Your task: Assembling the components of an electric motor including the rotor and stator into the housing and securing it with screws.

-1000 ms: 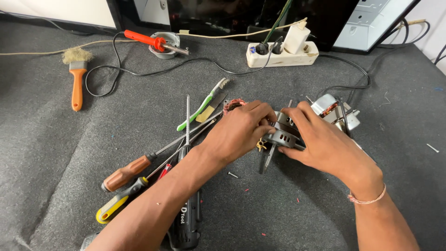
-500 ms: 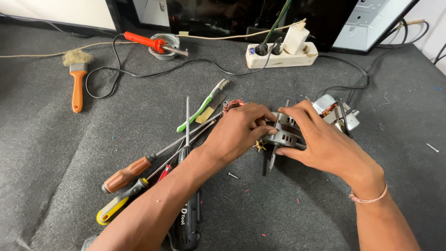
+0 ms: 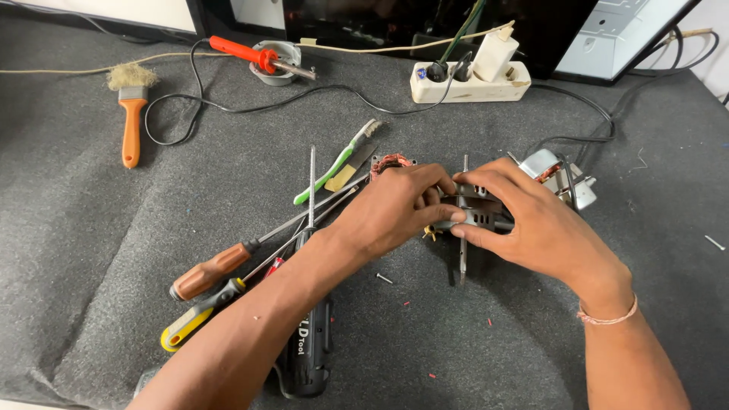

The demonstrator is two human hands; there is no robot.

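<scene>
A grey felt mat (image 3: 114,250) covers the whole bench, and its far edge is cut off by dark equipment at the top of the view. Both forearms come in from the bottom edge, cropped below the elbow. The left hand (image 3: 395,209) and right hand (image 3: 531,224) meet at the middle of the mat, their fingers curled tight round a small grey metal motor housing (image 3: 478,216), which they hide almost entirely; only slotted grey bands show between the fingers, so its full shape cannot be made out. A long threaded bolt (image 3: 463,258) passes through the housing, its long axis running towards and away from the person, one end sticking up beyond the fingers and the other pointing back at the person. Just behind the left hand a copper-wound coil (image 3: 391,161) peeks out, mostly covered. Behind the right hand lies another motor part (image 3: 558,171), half hidden. A black power tool (image 3: 311,357) lies under the left forearm, partly covered. Left of it lie a brown-handled screwdriver (image 3: 209,275) and a yellow-handled screwdriver (image 3: 190,323). Further off are a white power strip (image 3: 471,87), an orange-handled brush (image 3: 130,121) and a green toothbrush (image 3: 334,165).
</scene>
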